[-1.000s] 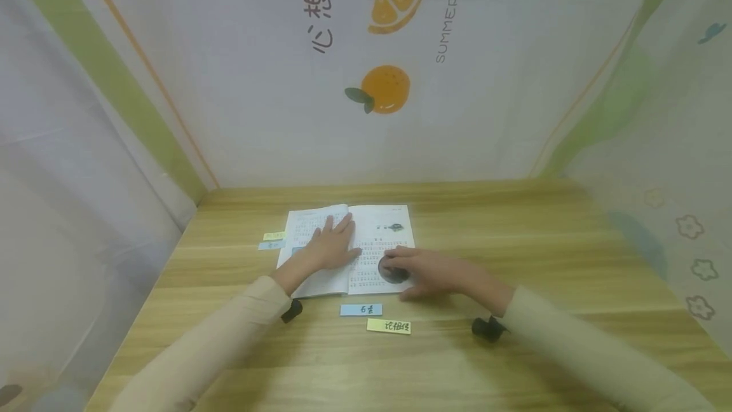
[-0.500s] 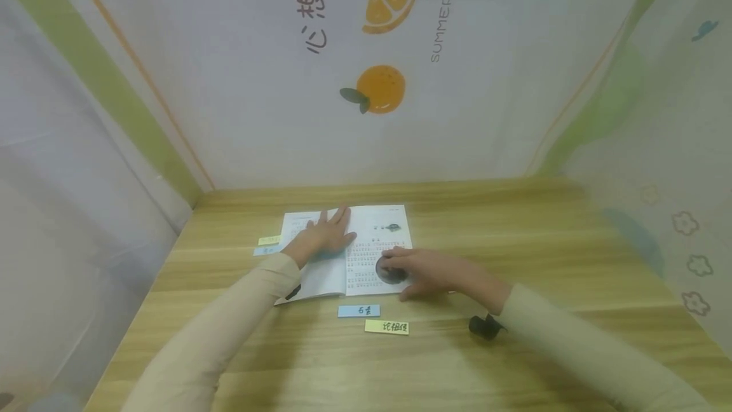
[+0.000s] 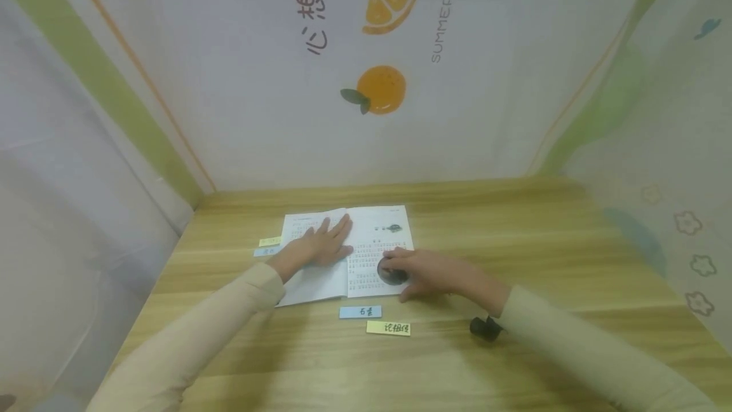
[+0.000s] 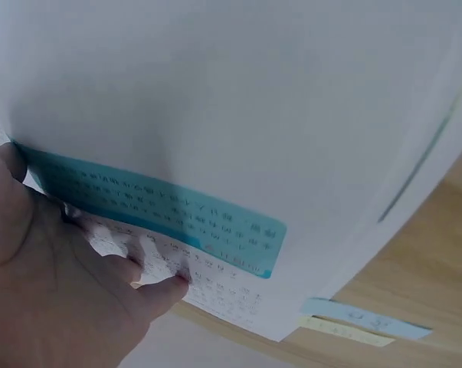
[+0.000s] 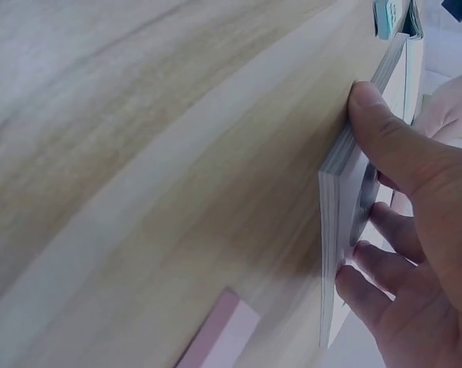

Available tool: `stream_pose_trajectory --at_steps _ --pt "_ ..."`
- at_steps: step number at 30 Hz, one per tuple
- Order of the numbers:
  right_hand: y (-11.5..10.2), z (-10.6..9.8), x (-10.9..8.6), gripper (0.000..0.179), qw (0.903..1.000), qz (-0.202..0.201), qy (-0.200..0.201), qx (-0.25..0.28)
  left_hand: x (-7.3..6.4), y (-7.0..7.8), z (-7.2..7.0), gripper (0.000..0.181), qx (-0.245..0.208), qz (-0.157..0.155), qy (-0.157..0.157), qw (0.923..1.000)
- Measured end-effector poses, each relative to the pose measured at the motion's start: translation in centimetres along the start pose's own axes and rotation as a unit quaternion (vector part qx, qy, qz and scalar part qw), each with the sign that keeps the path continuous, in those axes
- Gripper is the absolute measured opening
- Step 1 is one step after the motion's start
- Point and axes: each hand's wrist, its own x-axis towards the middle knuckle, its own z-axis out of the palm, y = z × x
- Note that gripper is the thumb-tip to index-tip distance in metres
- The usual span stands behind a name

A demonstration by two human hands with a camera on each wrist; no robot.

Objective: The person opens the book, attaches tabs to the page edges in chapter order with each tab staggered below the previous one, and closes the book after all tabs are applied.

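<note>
An open book with printed pages lies on the wooden table. My left hand rests across its left page beside the spine, fingers extended and thumb toward the right page. In the left wrist view that page bears a teal text box, and the fingers reach over the print. My right hand grips the book's lower right corner. Its thumb presses the bottom edge while the other fingers curl onto the page, partly over a dark round patch.
Blue and yellow labels with handwriting lie just in front of the book. Another blue label and a yellow one sit at its left edge. A pink block lies on the table near my right hand.
My left hand slid up the left page toward the spine, then came back down and left, still on the page. My right hand stays at the corner.
</note>
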Motion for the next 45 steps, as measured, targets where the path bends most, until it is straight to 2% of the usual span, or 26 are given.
stream_pose_trajectory --at_steps 5,10,15,27,36,45 --pt "0.5 0.3 0.0 0.066 1.0000 -0.006 0.006 0.002 -1.3 0.1 0.4 0.071 0.002 0.037 -0.011 0.9992" --pt "0.7 0.5 0.1 0.065 1.0000 -0.005 0.008 0.000 -2.6 0.5 0.7 0.069 0.002 0.073 -0.007 0.9973" --pt "0.7 0.4 0.2 0.065 0.9999 -0.009 0.010 -0.001 -3.6 0.3 1.2 0.069 0.006 0.096 -0.005 0.9954" --pt "0.9 0.6 0.2 0.067 0.9997 -0.014 0.019 0.001 -6.0 0.2 2.5 0.065 0.006 0.134 0.003 0.9910" --pt "0.8 0.5 0.0 0.068 0.9998 0.000 0.017 0.010 -7.9 0.9 2.5 0.060 -0.028 0.166 -0.025 0.9853" --pt "0.5 0.4 -0.1 0.067 0.9998 0.002 0.013 0.012 -9.1 1.2 3.1 0.060 -0.033 0.171 -0.042 0.9838"
